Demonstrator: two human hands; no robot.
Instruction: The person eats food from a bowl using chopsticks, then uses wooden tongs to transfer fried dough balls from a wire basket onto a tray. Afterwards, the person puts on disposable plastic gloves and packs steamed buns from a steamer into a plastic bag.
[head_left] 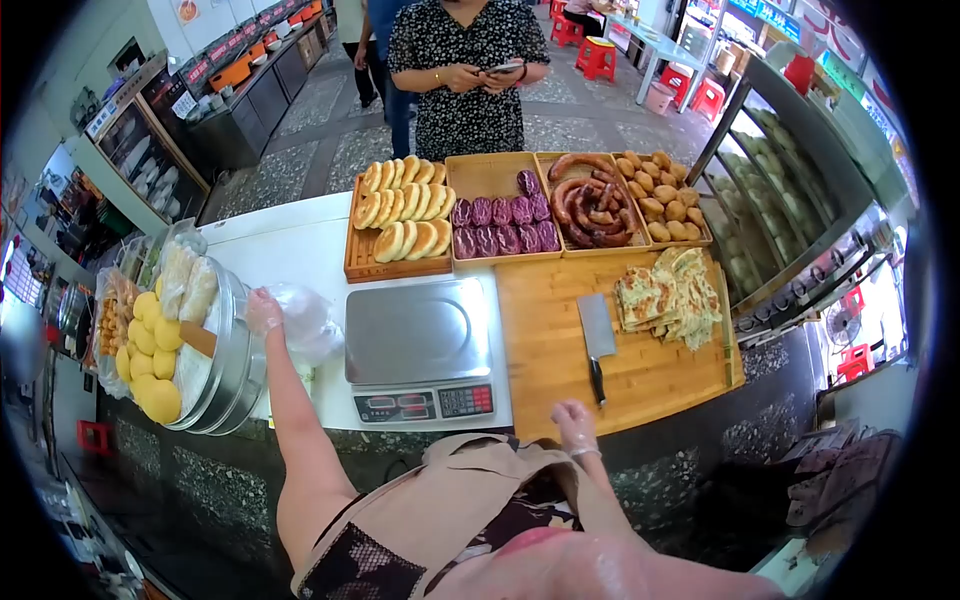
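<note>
My left hand [263,312], in a clear glove, reaches to the left side of the white table, with its fingers closed at the edge of a clear plastic bag [305,325]. A large round steamer [232,350] stands just left of it, with yellow buns [150,345] on top. My right hand [575,428], also gloved, hangs by the front edge of the wooden cutting board [540,330]. Its fingers are curled and I see nothing in them. A cleaver [597,330] lies nearby with its black handle towards me. Between my hands sits a digital scale [418,335], its plate bare.
Trays along the far edge hold pale round cakes [405,205], purple rolls [500,225], sausages [595,205] and brown balls [660,195]. Sliced flatbread [675,300] lies on the board. A person [470,80] stands across the table holding a phone. A metal rack [775,190] rises at right.
</note>
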